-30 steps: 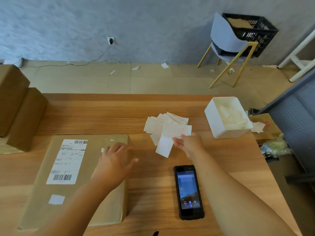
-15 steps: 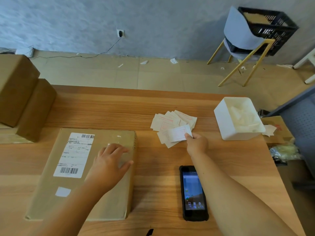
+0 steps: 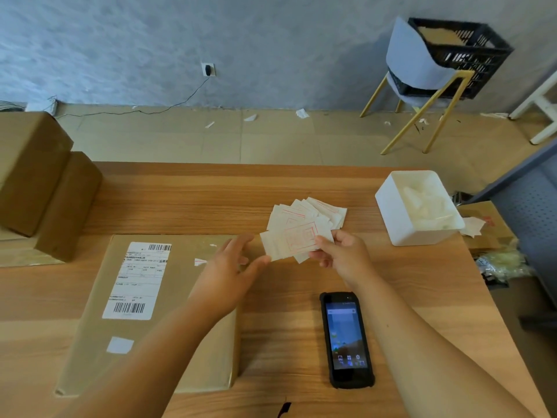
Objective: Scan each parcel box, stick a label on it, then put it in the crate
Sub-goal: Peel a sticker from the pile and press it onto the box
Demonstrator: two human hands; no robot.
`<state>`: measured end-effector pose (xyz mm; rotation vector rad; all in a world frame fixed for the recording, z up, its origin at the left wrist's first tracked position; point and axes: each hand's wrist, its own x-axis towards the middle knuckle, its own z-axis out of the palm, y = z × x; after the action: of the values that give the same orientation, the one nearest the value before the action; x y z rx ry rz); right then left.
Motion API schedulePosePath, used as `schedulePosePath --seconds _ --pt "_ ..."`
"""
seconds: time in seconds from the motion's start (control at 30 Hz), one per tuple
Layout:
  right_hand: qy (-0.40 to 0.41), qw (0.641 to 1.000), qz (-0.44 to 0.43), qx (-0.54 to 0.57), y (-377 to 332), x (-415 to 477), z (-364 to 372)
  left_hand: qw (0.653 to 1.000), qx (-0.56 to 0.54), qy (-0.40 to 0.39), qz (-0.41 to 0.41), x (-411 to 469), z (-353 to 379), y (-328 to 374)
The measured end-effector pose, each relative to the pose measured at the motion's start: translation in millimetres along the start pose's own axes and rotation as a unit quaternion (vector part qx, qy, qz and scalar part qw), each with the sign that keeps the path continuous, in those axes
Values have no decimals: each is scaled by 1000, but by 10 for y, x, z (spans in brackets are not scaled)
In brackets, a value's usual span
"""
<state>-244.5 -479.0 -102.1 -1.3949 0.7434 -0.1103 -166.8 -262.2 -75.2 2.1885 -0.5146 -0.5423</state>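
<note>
Wood-grain desk [image 3: 180, 200] carries our parcel box [image 3: 174, 267], flat at left. Our right hand [image 3: 343, 257] pinches a thin, floppy-looking label [image 3: 289, 242] by its edge; our left hand [image 3: 229, 273], fingers relaxed, hovers beside its free corner, probably the best place to grip.

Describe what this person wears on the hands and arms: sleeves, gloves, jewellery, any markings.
Nothing worn shows. The left hand and right hand carry no gloves, rings or markings. The left forearm and right forearm are bare to the picture's edge: no sleeves, watch or bracelet.
</note>
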Motion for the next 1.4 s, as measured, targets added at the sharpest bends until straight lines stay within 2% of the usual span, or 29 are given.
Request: schedulePosePath --seconds 0.17,0.4,0.6,0.7,0.8,1.0,1.13,1.27,1.4 --pt "-25 1000 -12 -1 -36 -108 -108 996 -85 12 -25 148 135 102" --pt "46 999 0 -24 60 -111 -323 993 -99 16 -68 285 330 153" --pt "53 997 -18 -56 144 -88 -377 988 -138 -17 -64 364 481 274" --pt "64 994 -33 -82 148 -75 -420 993 -100 -61 -2 379 485 266" --pt "75 992 -37 -90 111 -65 -444 991 -91 -96 25 398 479 268" --pt "65 987 -52 -135 -1 -74 -433 991 -93 -87 29 414 439 281" --pt "67 985 -48 -155 -36 -83 -430 993 -99 -45 39 433 400 290" --pt "143 977 -38 -155 -29 -39 -480 999 -25 10 34 568 387 244" --pt "205 966 -27 -156 -38 41 -568 998 56 -27 17 824 440 204"
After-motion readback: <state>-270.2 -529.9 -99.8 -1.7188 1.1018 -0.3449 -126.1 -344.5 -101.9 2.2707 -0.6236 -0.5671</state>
